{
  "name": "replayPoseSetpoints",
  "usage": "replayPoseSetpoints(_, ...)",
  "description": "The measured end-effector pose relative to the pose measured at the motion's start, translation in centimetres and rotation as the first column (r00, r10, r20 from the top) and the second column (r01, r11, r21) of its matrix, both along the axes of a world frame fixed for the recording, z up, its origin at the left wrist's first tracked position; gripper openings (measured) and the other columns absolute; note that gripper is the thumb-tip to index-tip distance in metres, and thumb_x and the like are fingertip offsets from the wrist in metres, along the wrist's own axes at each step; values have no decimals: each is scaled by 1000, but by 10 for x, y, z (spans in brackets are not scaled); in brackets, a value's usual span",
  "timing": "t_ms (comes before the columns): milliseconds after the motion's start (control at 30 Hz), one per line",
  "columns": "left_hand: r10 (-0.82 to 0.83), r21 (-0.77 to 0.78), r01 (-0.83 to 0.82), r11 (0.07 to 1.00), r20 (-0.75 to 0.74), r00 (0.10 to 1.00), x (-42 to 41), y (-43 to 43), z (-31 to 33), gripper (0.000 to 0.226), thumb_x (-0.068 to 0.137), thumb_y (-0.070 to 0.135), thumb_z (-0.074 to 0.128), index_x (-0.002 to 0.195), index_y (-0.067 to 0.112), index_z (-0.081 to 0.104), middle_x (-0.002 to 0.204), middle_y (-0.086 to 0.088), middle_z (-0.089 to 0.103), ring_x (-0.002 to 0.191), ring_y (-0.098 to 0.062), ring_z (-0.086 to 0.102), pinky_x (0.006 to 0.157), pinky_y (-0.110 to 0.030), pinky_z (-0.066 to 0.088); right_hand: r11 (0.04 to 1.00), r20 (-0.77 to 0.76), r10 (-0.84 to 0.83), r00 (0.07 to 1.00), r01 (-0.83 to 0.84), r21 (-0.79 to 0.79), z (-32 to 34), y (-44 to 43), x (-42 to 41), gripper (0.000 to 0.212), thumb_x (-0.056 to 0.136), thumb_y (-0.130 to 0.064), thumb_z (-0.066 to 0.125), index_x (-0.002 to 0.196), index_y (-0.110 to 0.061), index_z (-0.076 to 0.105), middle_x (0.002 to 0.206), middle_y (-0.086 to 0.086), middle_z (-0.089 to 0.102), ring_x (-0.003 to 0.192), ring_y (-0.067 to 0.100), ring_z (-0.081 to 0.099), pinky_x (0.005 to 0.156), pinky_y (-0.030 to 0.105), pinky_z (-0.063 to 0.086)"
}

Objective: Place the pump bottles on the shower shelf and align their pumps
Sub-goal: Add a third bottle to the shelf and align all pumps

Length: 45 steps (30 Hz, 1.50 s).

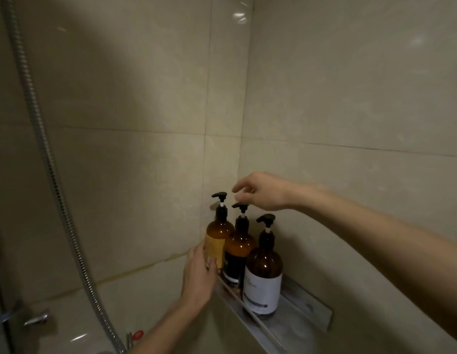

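Presently, the shelf (296, 315) carries three amber bottles (264, 267) in a touching row, pumps pointing left. The left hand (199, 273) grasps the yellow-label bottle (219, 232) with its fingers. The right hand (264, 191) hovers over the middle pump (240, 206), fingers released, loosely curled.

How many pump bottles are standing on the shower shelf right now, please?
3. The yellow-label bottle stands farthest away, with the left hand on it; the black-label bottle is in the middle; the white-label bottle is nearest. None seems hidden.
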<state>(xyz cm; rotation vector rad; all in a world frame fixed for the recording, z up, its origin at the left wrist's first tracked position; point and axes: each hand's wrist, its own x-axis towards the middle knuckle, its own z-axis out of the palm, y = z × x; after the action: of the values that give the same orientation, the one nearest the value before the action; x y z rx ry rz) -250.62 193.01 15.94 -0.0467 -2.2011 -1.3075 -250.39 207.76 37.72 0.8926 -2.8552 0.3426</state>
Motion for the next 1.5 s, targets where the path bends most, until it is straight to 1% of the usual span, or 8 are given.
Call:
replayPoseSetpoints(100, 16, -22, -16, 1000, -5, 1000, -18, -7, 15, 50, 92, 21, 53, 138, 16, 37, 127, 6, 45, 121, -14, 44, 96, -23, 34, 991, -16, -5, 1000, 7, 136, 3, -33, -22, 46, 96, -22, 49, 141, -19, 40, 144, 8, 46, 129, 26, 46, 106, 37, 36)
replayPoseSetpoints(200, -85, -50, 84, 995, -29, 996, -32, -10, 27, 49, 92, 21, 52, 138, 26, 35, 127, 11, 40, 121, -5, 37, 99, -21, 28, 978, -30, -34, 999, 39, 207, 0, -59, -45, 51, 96, -16, 48, 144, -21, 34, 149, 7, 40, 134, 28, 40, 110, 42, 35)
replayPoseSetpoints(433, -129, -224, 129, 966, 14, 992, -48, -21, 37, 50, 89, 17, 56, 137, 18, 40, 134, 2, 44, 122, -13, 42, 108, -29, 34, 961, -188, -66, 980, 114, 254, -10, -70, -71, 18, 89, -3, 55, 103, -13, 58, 110, 12, 58, 89, 26, 56, 74, 33, 49)
replayPoseSetpoints(600, -18, -335, -6, 942, -67, 998, -40, -17, 38, 47, 87, 24, 59, 132, 23, 46, 126, 4, 51, 114, -13, 49, 102, -30, 40, 965, -209, -90, 974, 137, 223, -13, -70, -74, 22, 88, -6, 60, 109, -5, 57, 109, 15, 55, 88, 27, 56, 70, 32, 46)
replayPoseSetpoints(800, -30, -258, 9, 966, -80, 996, -33, -10, 41, 37, 90, 17, 53, 126, 22, 50, 106, 10, 41, 95, -1, 41, 91, -11, 34, 964, -217, -136, 967, 180, 198, -13, -73, -75, 16, 91, -17, 58, 100, -5, 53, 106, 15, 52, 77, 23, 46, 66, 30, 40)
replayPoseSetpoints(1033, -34, -204, 29, 979, -18, 999, -30, -15, 39, 47, 90, 14, 52, 136, 18, 42, 111, 7, 41, 101, -3, 42, 92, -8, 27, 976, -193, -137, 972, 166, 144, -14, -71, -77, 19, 87, -8, 61, 106, -5, 57, 109, 16, 54, 89, 29, 56, 71, 32, 46)
replayPoseSetpoints(1233, -91, -202, 118, 972, 138, 986, -43, -25, 53, 57, 89, 23, 58, 141, 14, 34, 136, 0, 44, 129, -18, 42, 106, -28, 34, 991, -149, -95, 984, 108, 80, -16, -66, -79, 24, 84, -1, 63, 108, -5, 67, 110, 15, 64, 96, 27, 63, 82, 32, 55)
replayPoseSetpoints(1500, -47, -261, 41, 965, -17, 999, -40, -18, 51, 31, 84, 14, 61, 115, 20, 57, 103, 12, 52, 97, -5, 49, 83, -18, 37, 995, -162, -60, 985, 71, 66, -18, -61, -79, 25, 84, 3, 60, 106, -6, 68, 111, 15, 63, 99, 28, 62, 86, 36, 55)
